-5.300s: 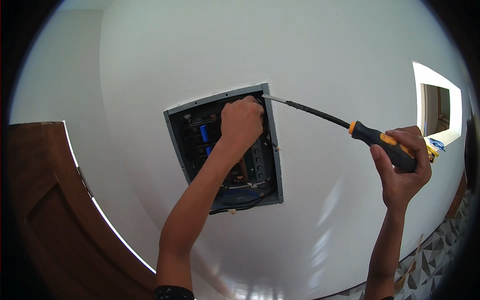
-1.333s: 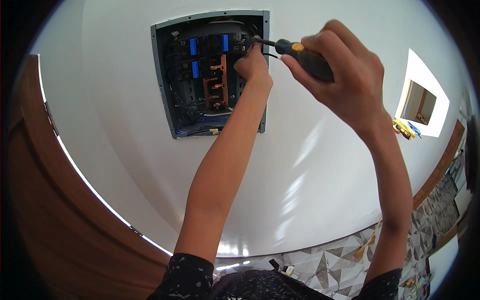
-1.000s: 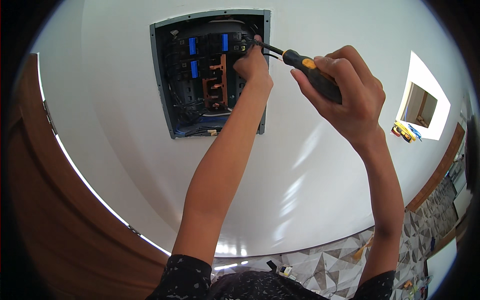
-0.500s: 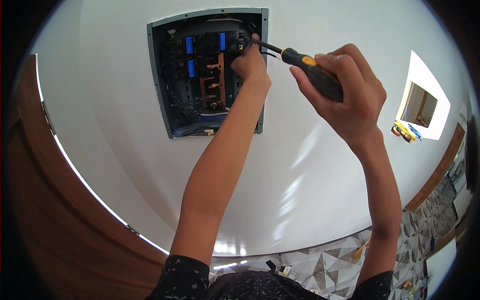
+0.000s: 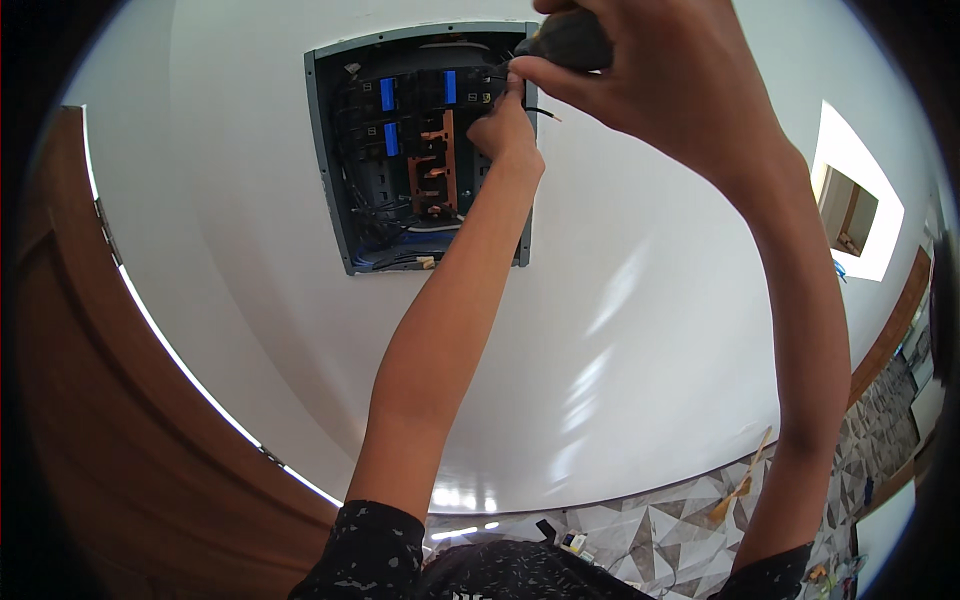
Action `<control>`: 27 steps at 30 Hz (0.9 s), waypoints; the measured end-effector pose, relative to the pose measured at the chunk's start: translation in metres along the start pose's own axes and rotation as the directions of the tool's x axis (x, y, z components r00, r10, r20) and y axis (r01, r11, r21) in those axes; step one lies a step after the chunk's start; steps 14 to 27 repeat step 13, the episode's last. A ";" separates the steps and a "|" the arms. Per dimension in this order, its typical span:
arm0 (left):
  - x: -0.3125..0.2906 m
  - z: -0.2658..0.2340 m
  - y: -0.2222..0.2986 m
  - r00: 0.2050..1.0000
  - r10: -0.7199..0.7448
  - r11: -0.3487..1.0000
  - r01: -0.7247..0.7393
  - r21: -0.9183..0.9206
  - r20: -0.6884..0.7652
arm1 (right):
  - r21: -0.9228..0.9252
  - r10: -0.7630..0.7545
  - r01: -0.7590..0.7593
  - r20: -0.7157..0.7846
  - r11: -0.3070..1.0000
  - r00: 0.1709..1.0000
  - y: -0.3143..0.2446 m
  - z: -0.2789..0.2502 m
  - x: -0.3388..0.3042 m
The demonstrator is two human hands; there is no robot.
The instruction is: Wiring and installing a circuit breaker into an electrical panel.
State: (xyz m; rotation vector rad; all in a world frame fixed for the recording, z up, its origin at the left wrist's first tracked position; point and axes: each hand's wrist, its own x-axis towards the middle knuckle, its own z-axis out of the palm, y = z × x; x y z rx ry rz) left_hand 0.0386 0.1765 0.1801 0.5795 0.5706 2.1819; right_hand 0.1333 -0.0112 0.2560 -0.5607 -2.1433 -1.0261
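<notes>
A grey-framed breaker panel (image 5: pixel 318 160) is set in the white wall, with black circuit breakers with blue switches (image 5: pixel 388 94) and copper bus bars (image 5: pixel 450 170) inside. At its upper right edge my left hand (image 5: pixel 503 128) reaches in, fingers curled beside a breaker; what they hold is hidden. A black wire (image 5: pixel 546 114) with a bared end sticks out past that hand over the frame. Gripped in my right hand (image 5: pixel 665 75) is a screwdriver (image 5: pixel 575 42) with a dark handle, held close above my left thumb. The screwdriver's shaft and tip cannot be made out.
Blue, black and white wires (image 5: pixel 410 240) lie along the panel's bottom. A brown wooden door (image 5: pixel 130 400) stands at the left. To the right is a wall opening (image 5: pixel 848 210). A broom (image 5: pixel 735 495) and small items (image 5: pixel 572 542) are on the patterned tile floor.
My right hand has moved up and left toward the panel, bringing the screwdriver nearer my left thumb. The screwdriver's shaft, visible before, is now hidden. My left hand stays at the panel's right side.
</notes>
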 end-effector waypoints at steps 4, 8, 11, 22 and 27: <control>0.014 -0.006 -0.003 0.999 0.017 1.000 -0.017 -0.001 0.040 | -0.087 -0.184 0.178 -0.065 0.980 0.981 0.000 -0.003 0.007; 0.010 -0.004 -0.004 0.999 -0.028 0.999 0.026 0.044 0.036 | -0.062 -0.109 0.111 0.034 0.992 0.993 0.007 -0.001 0.009; 0.012 -0.004 -0.006 0.998 -0.039 0.999 0.038 0.032 0.040 | -0.017 -0.148 0.151 0.114 0.988 0.982 0.003 -0.004 0.012; 0.016 -0.006 -0.006 0.999 -0.039 0.999 0.038 0.026 0.037 | -0.009 -0.044 0.048 0.231 0.999 0.972 -0.008 -0.010 0.018; 0.016 -0.006 -0.006 0.999 -0.039 0.999 0.038 0.026 0.037 | -0.009 -0.044 0.048 0.231 0.999 0.972 -0.008 -0.010 0.018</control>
